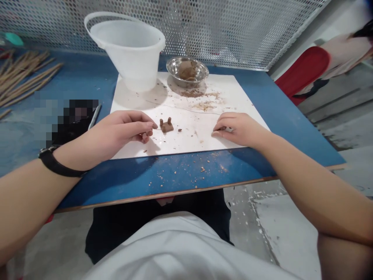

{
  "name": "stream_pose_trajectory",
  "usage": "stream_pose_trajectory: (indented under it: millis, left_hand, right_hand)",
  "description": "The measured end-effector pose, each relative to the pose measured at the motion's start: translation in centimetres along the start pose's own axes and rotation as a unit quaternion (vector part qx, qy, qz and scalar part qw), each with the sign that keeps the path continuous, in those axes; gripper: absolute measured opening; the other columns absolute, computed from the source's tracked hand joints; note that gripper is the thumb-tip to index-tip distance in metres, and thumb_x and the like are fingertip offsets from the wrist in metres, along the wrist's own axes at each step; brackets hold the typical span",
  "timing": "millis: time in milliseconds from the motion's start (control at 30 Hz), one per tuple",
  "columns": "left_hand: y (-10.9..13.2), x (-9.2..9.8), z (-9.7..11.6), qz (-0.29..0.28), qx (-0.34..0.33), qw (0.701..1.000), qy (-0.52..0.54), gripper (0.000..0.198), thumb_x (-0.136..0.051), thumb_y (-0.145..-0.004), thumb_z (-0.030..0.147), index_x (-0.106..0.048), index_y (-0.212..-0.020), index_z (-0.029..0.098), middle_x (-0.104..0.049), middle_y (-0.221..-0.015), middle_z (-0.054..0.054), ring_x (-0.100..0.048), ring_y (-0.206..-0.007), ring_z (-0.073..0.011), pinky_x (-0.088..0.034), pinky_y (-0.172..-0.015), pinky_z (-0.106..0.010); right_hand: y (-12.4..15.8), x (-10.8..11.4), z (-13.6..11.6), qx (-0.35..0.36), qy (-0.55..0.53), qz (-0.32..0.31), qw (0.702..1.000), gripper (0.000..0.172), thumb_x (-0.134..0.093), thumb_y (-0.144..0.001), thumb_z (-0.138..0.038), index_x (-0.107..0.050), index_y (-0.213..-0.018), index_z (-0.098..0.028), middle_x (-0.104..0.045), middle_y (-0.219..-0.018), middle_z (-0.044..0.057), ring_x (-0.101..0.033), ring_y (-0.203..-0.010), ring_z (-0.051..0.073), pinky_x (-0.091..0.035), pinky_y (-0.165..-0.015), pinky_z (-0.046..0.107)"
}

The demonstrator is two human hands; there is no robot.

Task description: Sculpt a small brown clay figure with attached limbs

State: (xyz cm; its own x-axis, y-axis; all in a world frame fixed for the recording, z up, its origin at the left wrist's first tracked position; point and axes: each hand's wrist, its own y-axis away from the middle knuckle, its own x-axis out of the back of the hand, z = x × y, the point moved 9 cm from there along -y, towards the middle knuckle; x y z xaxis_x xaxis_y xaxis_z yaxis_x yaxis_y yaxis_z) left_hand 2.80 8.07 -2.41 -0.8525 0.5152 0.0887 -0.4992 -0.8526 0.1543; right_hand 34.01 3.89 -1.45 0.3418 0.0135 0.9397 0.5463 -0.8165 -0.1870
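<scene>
My left hand (131,127) is just left of a small brown clay piece (167,125), a flat block with short upright stubs. Thumb and forefinger are pinched together, with a tiny brown bit at their tips that is too small to name. Farther right, my right hand (240,128) rests low over the white board (186,142), its fingers curled toward the thumb. Whatever lies inside that curl is mostly hidden. A thin wire or thread (186,107) runs across the board toward the right fingers. Clay crumbs lie between the hands.
Behind the hands stand a white bucket (136,62) and a steel bowl (175,72) holding a clay lump (187,70). Brown sticks (26,77) lie at left on the blue table (101,186). A perforated metal screen (218,35) closes the back. Another person's arm shows at far right.
</scene>
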Motion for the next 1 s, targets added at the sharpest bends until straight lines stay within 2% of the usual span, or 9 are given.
stream_pose_trajectory:
  millis: [200,333,433,533,633,733,800,867,1000]
  left_hand:
    - [0.1,0.1,0.2,0.003,0.001,1.000,0.005,0.016,-0.091,-0.087,0.039,-0.087,-0.087,0.023,-0.074,-0.078,-0.006,-0.067,-0.077,-0.0212,-0.054,-0.075,-0.034]
    - [0.0,0.1,0.3,0.011,0.003,1.000,0.007,0.018,-0.092,-0.082,0.039,-0.085,-0.085,0.022,-0.073,-0.078,-0.006,-0.066,-0.075,-0.0213,-0.056,-0.075,-0.035]
    - [-0.1,0.2,0.2,0.011,0.000,1.000,0.003,0.019,-0.092,-0.082,0.040,-0.086,-0.085,0.022,-0.073,-0.078,-0.007,-0.066,-0.075,-0.0217,-0.055,-0.075,-0.035]
    - [-0.2,0.3,-0.2,0.007,0.010,1.000,0.001,0.021,-0.094,-0.083,0.041,-0.086,-0.086,0.022,-0.073,-0.080,-0.007,-0.067,-0.078,-0.0218,-0.055,-0.075,-0.034]
    - [-0.2,0.2,-0.2,0.000,0.013,1.000,-0.009,0.022,-0.093,-0.084,0.043,-0.086,-0.087,0.022,-0.074,-0.081,-0.006,-0.067,-0.079,-0.0215,-0.054,-0.076,-0.033]
    - [0.0,0.0,0.0,-0.006,0.010,0.999,-0.032,0.022,-0.091,-0.086,0.044,-0.086,-0.086,0.023,-0.075,-0.083,-0.006,-0.067,-0.080,-0.0222,-0.053,-0.078,-0.034]
    - [0.2,-0.1,0.1,-0.004,0.012,0.999,-0.042,0.023,-0.091,-0.087,0.045,-0.086,-0.087,0.023,-0.075,-0.084,-0.007,-0.068,-0.081,-0.0236,-0.052,-0.079,-0.036]
    - [0.3,-0.1,0.2,0.003,0.011,0.999,-0.038,0.023,-0.090,-0.088,0.045,-0.085,-0.088,0.022,-0.075,-0.083,-0.007,-0.069,-0.081,-0.0243,-0.052,-0.081,-0.037]
    - [0.5,-0.3,0.5,0.006,-0.006,1.000,-0.011,0.019,-0.090,-0.088,0.042,-0.086,-0.086,0.023,-0.073,-0.078,-0.006,-0.066,-0.076,-0.0218,-0.052,-0.078,-0.035]
  right_hand:
    - [-1.0,0.4,-0.2,-0.040,0.089,0.024,0.995,0.038,-0.060,-0.109,-0.057,-0.075,-0.090,-0.029,-0.077,-0.080,0.005,-0.069,-0.075,0.025,-0.050,-0.071,0.042]
    - [-3.9,0.5,1.6,-0.083,0.102,0.081,0.988,0.052,-0.047,-0.113,-0.062,-0.065,-0.078,-0.028,-0.071,-0.076,0.007,-0.067,-0.078,0.028,-0.053,-0.078,0.047]
    - [-5.6,0.3,2.3,-0.089,0.113,0.122,0.982,0.054,-0.039,-0.115,-0.064,-0.070,-0.087,-0.029,-0.073,-0.096,0.013,-0.070,-0.100,0.034,-0.057,-0.098,0.056]
    - [-6.1,-0.6,1.9,-0.079,0.134,0.104,0.982,0.054,-0.036,-0.115,-0.061,-0.078,-0.118,-0.027,-0.073,-0.122,0.018,-0.066,-0.123,0.040,-0.049,-0.120,0.063]
    - [-5.0,-1.8,1.3,-0.094,0.146,0.067,0.983,0.057,-0.039,-0.115,-0.059,-0.074,-0.143,-0.024,-0.068,-0.140,0.020,-0.057,-0.139,0.045,-0.042,-0.129,0.068]
    - [-2.9,-2.6,0.0,-0.093,0.148,0.059,0.983,0.057,-0.040,-0.115,-0.060,-0.066,-0.156,-0.029,-0.064,-0.155,0.018,-0.052,-0.150,0.046,-0.038,-0.134,0.072]
    - [-1.7,-3.2,-0.9,-0.087,0.144,0.044,0.985,0.062,-0.040,-0.115,-0.064,-0.058,-0.164,-0.030,-0.056,-0.170,0.018,-0.043,-0.163,0.048,-0.033,-0.137,0.076]
    - [-1.2,-4.0,-1.1,-0.094,0.141,0.016,0.985,0.074,-0.039,-0.113,-0.071,-0.050,-0.171,-0.027,-0.040,-0.185,0.019,-0.025,-0.174,0.053,-0.026,-0.138,0.081]
    - [-2.8,-4.3,0.3,-0.127,0.133,-0.019,0.983,0.092,-0.036,-0.109,-0.084,-0.039,-0.181,-0.026,-0.015,-0.196,0.018,-0.003,-0.179,0.060,-0.013,-0.136,0.089]
